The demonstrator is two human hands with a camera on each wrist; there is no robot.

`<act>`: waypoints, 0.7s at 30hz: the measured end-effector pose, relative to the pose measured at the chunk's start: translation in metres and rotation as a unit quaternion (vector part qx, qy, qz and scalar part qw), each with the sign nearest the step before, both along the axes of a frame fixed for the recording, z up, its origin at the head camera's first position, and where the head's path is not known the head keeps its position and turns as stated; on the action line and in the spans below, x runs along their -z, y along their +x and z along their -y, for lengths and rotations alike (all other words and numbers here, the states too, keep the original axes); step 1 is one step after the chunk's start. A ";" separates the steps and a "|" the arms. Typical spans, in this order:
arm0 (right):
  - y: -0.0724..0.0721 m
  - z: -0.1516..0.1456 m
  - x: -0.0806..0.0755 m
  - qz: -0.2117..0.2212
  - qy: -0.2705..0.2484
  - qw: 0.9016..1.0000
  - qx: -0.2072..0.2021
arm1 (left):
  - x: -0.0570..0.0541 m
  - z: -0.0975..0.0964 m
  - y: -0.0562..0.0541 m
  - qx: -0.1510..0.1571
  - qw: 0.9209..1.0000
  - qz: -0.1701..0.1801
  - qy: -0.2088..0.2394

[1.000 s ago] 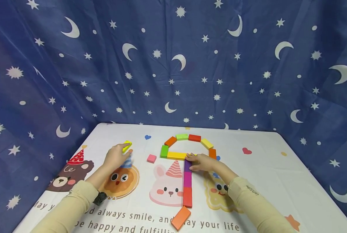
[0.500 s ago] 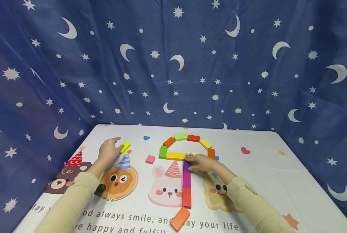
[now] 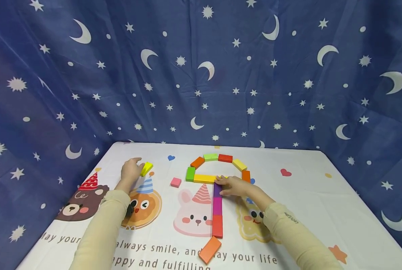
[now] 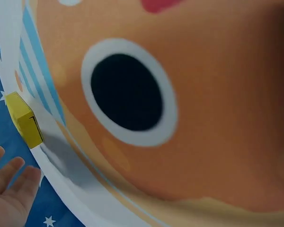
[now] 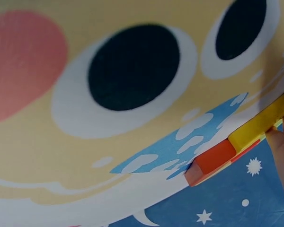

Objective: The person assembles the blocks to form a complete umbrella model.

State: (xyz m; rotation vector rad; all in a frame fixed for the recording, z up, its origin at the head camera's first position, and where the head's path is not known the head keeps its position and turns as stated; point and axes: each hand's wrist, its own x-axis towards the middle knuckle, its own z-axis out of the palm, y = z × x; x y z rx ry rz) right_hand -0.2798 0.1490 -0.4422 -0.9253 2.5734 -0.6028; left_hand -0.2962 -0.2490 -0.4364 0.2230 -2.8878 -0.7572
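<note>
A bright yellow block (image 3: 147,168) lies on the tablecloth at the left. Just left of it is my left hand (image 3: 131,171); in the left wrist view the fingers (image 4: 24,182) are spread loosely, with a gap to the yellow block (image 4: 21,118). My right hand (image 3: 235,186) rests at the junction of the flat yellow bar (image 3: 204,179) and the purple block (image 3: 217,190), partly covering the bar's right end. The right wrist view shows its fingers (image 5: 278,142) against the bar's far side. Above the bar, several coloured blocks form an arch, including a red block (image 3: 225,158).
Below the purple block run a magenta block (image 3: 217,206) and a red block (image 3: 217,226), with a slanted orange block (image 3: 209,250) at the bottom. A small pink block (image 3: 175,182) lies left of the arch. Behind the table (image 3: 305,195) hangs a blue star-patterned curtain (image 3: 174,75).
My left hand has lifted its fingers off the yellow block and shifted to the block's left side. The block stays about where it was. My right hand has not moved.
</note>
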 end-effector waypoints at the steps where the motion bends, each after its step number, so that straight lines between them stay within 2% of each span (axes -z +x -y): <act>1: 0.000 0.000 0.000 0.001 -0.001 1.000 0.000 | 0.001 -0.001 -0.002 0.002 1.000 0.004 0.003; 5: 0.000 0.001 -0.001 0.009 -0.003 1.000 0.007 | 0.003 -0.003 -0.008 0.026 0.999 0.027 0.005; 12: 0.000 0.001 -0.001 0.011 -0.005 1.000 0.005 | 0.011 -0.004 -0.010 0.089 0.994 0.061 -0.032; 16: 0.000 0.001 -0.001 0.011 -0.005 1.000 0.004 | 0.012 -0.004 -0.009 0.089 0.993 0.076 -0.017; 21: 0.000 0.001 -0.002 0.014 -0.003 1.000 0.009 | 0.006 -0.005 -0.007 0.089 0.992 0.093 -0.002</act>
